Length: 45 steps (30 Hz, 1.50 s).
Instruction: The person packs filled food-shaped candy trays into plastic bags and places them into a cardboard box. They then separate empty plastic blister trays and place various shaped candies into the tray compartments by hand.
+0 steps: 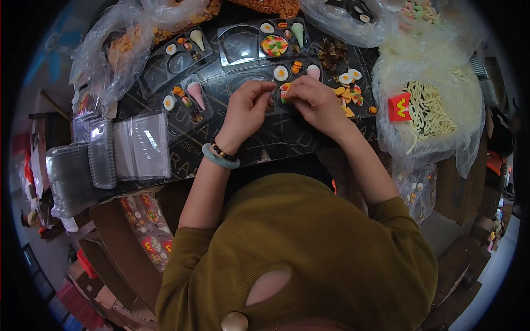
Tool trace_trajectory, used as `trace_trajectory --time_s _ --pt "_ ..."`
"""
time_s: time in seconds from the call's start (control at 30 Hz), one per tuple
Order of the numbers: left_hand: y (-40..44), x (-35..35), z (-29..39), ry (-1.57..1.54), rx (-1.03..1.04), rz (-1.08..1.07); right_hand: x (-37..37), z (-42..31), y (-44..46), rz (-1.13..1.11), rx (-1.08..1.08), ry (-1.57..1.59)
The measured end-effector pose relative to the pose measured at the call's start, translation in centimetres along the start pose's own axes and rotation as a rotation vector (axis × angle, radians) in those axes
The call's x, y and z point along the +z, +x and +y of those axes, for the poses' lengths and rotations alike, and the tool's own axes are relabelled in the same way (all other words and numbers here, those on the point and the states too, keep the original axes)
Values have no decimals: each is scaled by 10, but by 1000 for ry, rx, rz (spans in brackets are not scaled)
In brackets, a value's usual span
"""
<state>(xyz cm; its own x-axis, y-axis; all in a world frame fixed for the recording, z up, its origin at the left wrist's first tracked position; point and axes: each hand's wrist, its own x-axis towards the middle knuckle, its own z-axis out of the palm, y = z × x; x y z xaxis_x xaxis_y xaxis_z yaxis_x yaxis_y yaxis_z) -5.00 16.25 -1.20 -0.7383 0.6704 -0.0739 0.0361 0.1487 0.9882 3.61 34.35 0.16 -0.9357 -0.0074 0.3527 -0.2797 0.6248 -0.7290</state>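
My right hand (317,102) is closed in a pinch on a small red, yellow and green pizza-slice gummy (285,91). Beside it, my left hand (245,110) has its fingers curled together; what they hold, if anything, is hidden. Both hands are over a clear plastic tray, which they partly cover. In that tray lie a fried-egg gummy (281,73), a burger gummy (297,67) and a pink cone-shaped gummy (313,71). Just right of my right hand lies a loose pile of pizza-slice gummies (346,96), with egg gummies (350,76) above it.
More part-filled trays stand left and behind, one with a whole pizza gummy (274,46). Stacked clear trays (69,176) and plastic sleeves (142,146) lie left. At right, an open bag holds pale noodle-like strands (430,113) and a red carton (399,107). Dark wrapped pieces (333,53) lie behind.
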Motion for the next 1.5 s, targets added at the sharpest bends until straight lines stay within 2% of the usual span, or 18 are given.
trace_trajectory --time_s 0.1,0.17,0.3,0.5,0.67,0.77,0.9,0.97,1.0,1.1,1.27,1.3,1.37,1.47,1.5 --pt "1 -2 -1 211 191 18 7 15 4 -14 -249 -203" --pt "3 1 -6 314 290 36 5 14 2 0 -251 -324" --pt "5 9 0 491 312 70 -3 10 -1 91 -159 -357" --pt "14 24 -2 601 342 229 -4 13 -2 37 -114 -539" --pt "18 35 -6 684 330 335 -2 15 -3 19 -130 -556" --pt "13 25 4 654 243 266 0 17 -3 6 -154 -586" --pt "6 13 3 -13 56 89 -5 4 -2 50 -89 -502" --pt "2 11 4 -430 30 -36 -5 -5 0 50 5 -274" --pt "0 11 8 -447 38 -55 -4 -7 1 50 52 -161" --pt "1 16 15 -479 60 -116 -1 -8 4 47 18 -123" --pt "1 15 12 -523 39 -155 -7 -11 2 -8 194 211" --pt "1 11 11 -341 23 -132 -10 -14 1 -6 238 254" --pt "-2 3 8 25 -11 -86 -15 -5 -6 45 63 -27" --pt "-4 7 4 412 337 63 -18 0 -13 54 -78 -281" --pt "-3 8 3 492 393 81 -18 0 -14 47 -105 -335"
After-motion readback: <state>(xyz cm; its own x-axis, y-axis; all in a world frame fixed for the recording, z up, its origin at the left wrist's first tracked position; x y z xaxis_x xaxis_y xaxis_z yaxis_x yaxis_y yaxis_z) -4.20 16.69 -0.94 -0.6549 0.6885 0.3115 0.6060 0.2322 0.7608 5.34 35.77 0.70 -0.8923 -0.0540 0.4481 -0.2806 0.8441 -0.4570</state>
